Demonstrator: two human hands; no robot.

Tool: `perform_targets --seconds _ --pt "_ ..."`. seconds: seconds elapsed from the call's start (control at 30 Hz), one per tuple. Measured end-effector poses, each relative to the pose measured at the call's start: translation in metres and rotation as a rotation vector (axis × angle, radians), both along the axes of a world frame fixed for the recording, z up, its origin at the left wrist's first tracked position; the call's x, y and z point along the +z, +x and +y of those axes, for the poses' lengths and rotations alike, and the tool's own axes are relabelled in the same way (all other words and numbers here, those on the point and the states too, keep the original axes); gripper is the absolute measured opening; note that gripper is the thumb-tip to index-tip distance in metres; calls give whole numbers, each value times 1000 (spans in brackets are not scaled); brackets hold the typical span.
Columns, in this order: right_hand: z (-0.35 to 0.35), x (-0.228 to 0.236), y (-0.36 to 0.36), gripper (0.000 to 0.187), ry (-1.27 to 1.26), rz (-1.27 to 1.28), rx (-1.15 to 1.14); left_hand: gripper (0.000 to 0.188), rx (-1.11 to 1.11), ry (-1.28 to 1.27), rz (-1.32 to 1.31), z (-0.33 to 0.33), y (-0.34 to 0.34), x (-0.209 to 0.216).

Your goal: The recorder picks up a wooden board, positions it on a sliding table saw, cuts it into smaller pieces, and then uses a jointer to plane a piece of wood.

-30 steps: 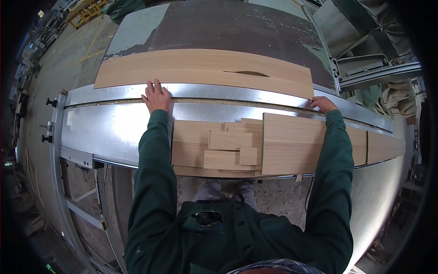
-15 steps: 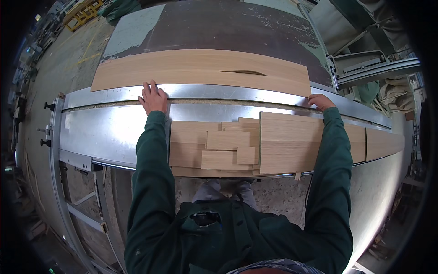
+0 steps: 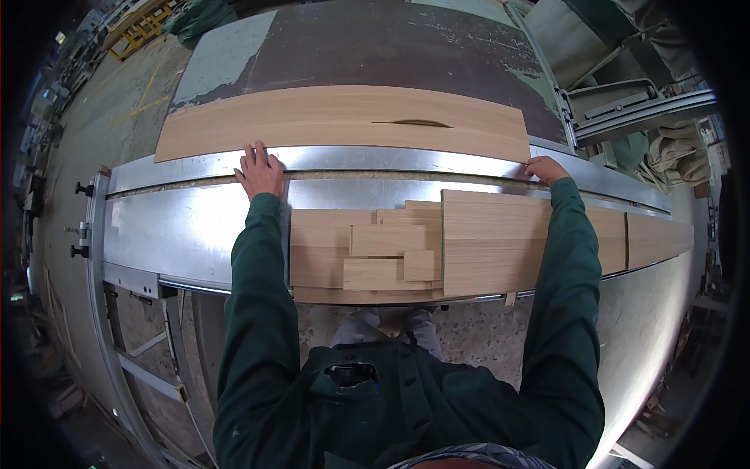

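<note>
My arms (image 3: 262,266) reach forward, apart — left hand (image 3: 261,173) palm down, fingers (image 3: 260,150) spread; right hand (image 3: 549,169) curled inward.

Yellow rack (image 3: 141,33) near dark green cloth (image 3: 199,22), far left.

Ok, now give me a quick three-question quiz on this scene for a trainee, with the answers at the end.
1. Multiple choice: Which hand is at the near right corner of the long board?
A) the left hand
B) the right hand
C) neither

2. True or false: The small wood pieces lie on the far side of the long board from the person.

3. Fill in the blank: The sleeves on both arms are dark ____.

Key:
1. B, the right hand.
2. False; they lie on the person's side, on the metal table.
3. green
</note>
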State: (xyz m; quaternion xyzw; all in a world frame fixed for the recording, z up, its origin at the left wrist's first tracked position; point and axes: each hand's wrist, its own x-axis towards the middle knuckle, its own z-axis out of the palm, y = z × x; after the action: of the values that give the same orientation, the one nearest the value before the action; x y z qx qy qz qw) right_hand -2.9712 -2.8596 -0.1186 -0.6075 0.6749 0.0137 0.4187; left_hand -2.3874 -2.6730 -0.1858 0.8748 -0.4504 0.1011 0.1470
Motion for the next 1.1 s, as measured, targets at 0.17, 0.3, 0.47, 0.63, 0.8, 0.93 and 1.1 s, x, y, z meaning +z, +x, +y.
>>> perform_targets --seconds 0.17,0.3,0.47,0.63,0.8,0.93,1.1 --pt "-1 -4 -3 11 -16 -25 8 48 1 -5 -9 0 2 -1" --pt "0 -4 -2 12 -52 -20 39 49 5 -10 -5 0 1 0" --pt "1 -3 0 13 -56 -21 25 48 9 2 14 1 1 1" --pt "-1 -6 -3 12 -43 -20 2 48 0 -27 10 0 1 0" --pt "-1 -7 -1 12 -48 -18 1 48 5 -21 3 1 2 0" --pt "-2 -9 -5 12 -35 -11 -6 48 1 -23 6 0 1 0" --pt "-2 -9 -4 12 -28 -10 -17 49 8 -13 10 0 0 1"
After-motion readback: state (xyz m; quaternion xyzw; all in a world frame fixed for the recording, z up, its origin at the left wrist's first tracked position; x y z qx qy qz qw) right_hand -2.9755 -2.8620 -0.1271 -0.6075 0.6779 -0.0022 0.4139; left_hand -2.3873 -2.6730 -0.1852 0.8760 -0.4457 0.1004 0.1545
